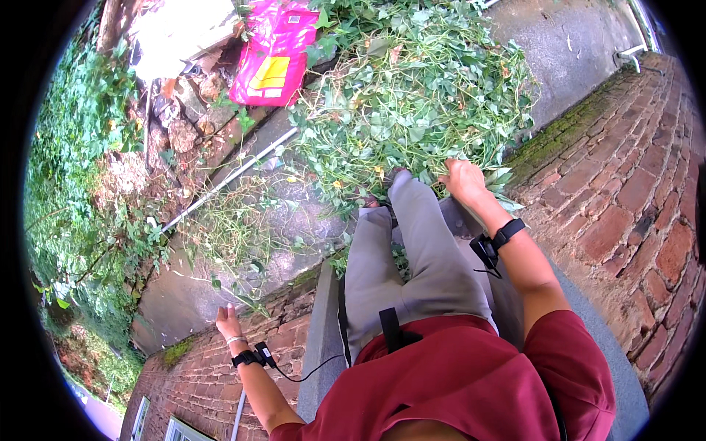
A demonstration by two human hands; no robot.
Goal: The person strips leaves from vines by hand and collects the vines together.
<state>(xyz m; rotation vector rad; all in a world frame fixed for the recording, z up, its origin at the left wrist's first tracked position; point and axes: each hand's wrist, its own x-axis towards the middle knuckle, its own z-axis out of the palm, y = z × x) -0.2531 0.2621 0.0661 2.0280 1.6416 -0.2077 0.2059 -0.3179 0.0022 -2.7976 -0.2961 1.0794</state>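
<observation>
A large heap of cut green leafy vines [419,95] lies in front of my feet, its stems tangled and pale. At the heap's near right edge is my right hand [465,181], its fingers curled in; whatever they hold is too small to make out. Off to the left, my left hand [229,323] is raised over the concrete with its fingers drawn together. Thin stems and a few leaves show right beside its fingertips, but a grip on them is not clear. Beyond it lies a smaller, sparser pile of mostly bare stems [232,224].
A thin pale pipe [232,178] crosses the concrete path [173,301] on the left. Behind it are a pink sack [276,55], rocks [184,136] and dense greenery [77,147]. A brick wall [625,198] rises at right. I sit on a grey seat [318,316].
</observation>
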